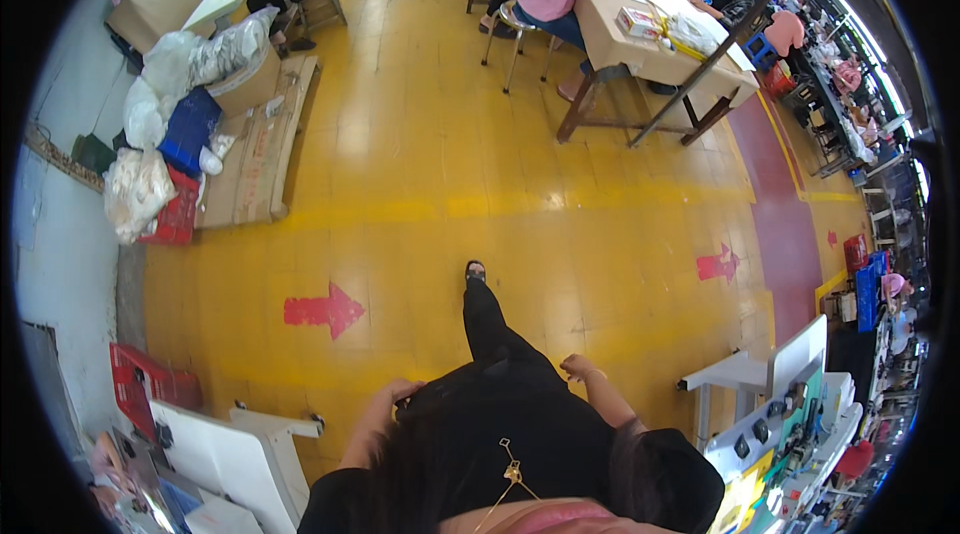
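Note:
My left hand (398,391) is low beside my black top, next to a small dark patch that blends with the clothing. Its fingers are mostly hidden, so whether it holds anything is unclear. On the other side, my right hand (577,367) hangs clear of my body over the yellow floor (400,134). Its fingers are curled in, and nothing shows in them. One of my legs in black trousers (488,324) is stretched forward, with a dark shoe (475,271) on the tiles.
Red arrows (325,311) mark the floor. Plastic bags (165,74), a blue crate (188,129) and a cardboard-covered pallet (245,169) stand at left. People sit around a paper-covered table (645,64) ahead. White-legged workstations (730,374) flank me; a red crate (150,379) is by the wall.

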Action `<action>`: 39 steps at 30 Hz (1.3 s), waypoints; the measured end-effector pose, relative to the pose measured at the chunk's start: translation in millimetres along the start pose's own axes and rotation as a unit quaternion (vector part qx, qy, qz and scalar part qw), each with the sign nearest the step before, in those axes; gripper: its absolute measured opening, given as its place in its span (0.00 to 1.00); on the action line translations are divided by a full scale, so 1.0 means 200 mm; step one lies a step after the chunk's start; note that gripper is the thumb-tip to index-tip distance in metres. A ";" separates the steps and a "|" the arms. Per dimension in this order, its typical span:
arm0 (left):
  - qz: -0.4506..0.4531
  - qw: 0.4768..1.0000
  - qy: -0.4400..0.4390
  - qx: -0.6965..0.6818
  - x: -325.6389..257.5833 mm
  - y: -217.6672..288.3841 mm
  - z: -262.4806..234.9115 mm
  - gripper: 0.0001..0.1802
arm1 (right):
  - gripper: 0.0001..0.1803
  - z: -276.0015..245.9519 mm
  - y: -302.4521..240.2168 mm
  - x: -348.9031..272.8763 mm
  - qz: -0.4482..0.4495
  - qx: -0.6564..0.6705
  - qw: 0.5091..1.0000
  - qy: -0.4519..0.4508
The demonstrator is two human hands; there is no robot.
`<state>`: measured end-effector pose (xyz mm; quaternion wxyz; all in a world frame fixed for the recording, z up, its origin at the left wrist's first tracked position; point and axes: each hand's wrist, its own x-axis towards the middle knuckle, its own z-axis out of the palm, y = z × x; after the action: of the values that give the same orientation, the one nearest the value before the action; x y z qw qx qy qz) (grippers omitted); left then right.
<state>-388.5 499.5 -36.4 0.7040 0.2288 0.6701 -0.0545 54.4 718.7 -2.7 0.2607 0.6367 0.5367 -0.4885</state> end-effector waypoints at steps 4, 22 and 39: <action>0.151 0.981 0.115 -0.045 0.00 0.34 -0.42 0.34 | 0.17 -0.36 -0.61 0.37 -0.078 -0.078 0.993 -0.043; 0.124 0.965 0.225 -0.046 0.33 1.66 -2.51 0.35 | 0.22 -1.67 -2.85 1.34 -0.209 -0.106 0.955 0.180; 0.075 0.980 0.024 0.182 0.71 2.78 -4.37 0.35 | 0.21 -2.31 -3.98 1.92 -0.082 0.009 0.995 0.060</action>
<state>-964.2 1372.5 -32.9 0.6362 0.4045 0.6464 -0.1170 -554.7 1508.4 -18.2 0.1814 0.6207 0.5975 -0.4740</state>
